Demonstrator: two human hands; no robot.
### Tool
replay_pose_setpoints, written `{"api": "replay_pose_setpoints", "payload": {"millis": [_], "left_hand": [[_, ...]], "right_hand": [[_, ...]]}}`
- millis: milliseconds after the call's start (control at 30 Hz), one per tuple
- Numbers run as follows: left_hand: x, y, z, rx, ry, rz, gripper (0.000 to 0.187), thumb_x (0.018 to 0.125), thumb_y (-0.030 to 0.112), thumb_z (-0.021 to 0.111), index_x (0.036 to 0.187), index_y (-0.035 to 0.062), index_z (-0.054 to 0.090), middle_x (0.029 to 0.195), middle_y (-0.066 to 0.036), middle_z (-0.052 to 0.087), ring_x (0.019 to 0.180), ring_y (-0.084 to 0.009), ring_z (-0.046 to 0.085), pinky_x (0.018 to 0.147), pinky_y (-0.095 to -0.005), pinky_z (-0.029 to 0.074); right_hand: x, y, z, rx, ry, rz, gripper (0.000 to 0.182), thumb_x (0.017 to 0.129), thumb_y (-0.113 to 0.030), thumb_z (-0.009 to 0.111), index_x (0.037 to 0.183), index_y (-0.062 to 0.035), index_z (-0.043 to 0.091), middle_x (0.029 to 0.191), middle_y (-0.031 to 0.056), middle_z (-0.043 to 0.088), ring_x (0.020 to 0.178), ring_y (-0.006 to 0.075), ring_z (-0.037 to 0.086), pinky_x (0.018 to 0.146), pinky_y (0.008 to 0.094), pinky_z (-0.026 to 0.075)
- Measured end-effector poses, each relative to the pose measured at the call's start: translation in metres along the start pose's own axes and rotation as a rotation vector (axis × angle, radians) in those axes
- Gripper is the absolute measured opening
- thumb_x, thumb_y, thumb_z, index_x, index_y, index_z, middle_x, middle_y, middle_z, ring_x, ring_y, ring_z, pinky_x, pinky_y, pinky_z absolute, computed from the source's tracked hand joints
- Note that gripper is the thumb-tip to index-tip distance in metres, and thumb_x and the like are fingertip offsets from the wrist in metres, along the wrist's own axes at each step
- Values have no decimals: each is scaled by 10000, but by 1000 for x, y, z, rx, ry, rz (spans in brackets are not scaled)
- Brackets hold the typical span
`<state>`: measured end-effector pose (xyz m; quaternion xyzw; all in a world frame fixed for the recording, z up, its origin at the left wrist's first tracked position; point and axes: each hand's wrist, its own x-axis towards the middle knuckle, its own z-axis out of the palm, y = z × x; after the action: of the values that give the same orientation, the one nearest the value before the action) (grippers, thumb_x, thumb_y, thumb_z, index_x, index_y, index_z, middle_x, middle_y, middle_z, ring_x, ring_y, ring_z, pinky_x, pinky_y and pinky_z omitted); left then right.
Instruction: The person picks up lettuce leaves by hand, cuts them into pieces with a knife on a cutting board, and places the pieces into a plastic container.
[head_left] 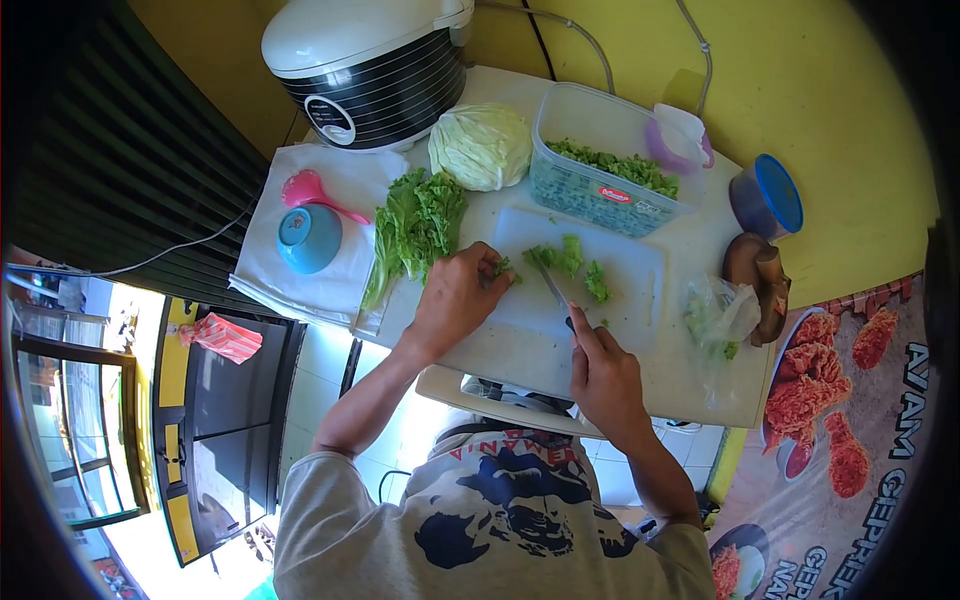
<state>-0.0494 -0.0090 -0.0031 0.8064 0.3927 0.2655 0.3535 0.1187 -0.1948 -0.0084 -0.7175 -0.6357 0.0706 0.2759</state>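
Note:
My right hand is closed round the handle of a knife, its blade slanting up and left over a white cutting board. Pieces of cut lettuce lie by the blade and a little to its right. Over the board's left edge, my left hand pinches a small bit of lettuce with the fingers curled. Just behind that hand rests a bunch of whole lettuce leaves. A clear plastic tub holding chopped lettuce stands beyond the board.
Behind the board sit a cabbage and a rice cooker. To the left, a blue bowl and a pink rice paddle lie on white cloth. On the right are a plastic bag, a brown object and a blue-lidded container.

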Motion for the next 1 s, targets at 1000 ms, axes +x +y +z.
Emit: {"api": "replay_pose_setpoints", "payload": {"millis": [1000], "left_hand": [[-8,11,1,-44,-118,-26,164,905,174,775,1001,47,733,880,-58,770,633,-139,674,607,-329,529]], "right_hand": [[65,5,23,365,195,-26,474,958,-76,696,1411,-12,572,1080,215,736,873,377,746,726,410,587]]}}
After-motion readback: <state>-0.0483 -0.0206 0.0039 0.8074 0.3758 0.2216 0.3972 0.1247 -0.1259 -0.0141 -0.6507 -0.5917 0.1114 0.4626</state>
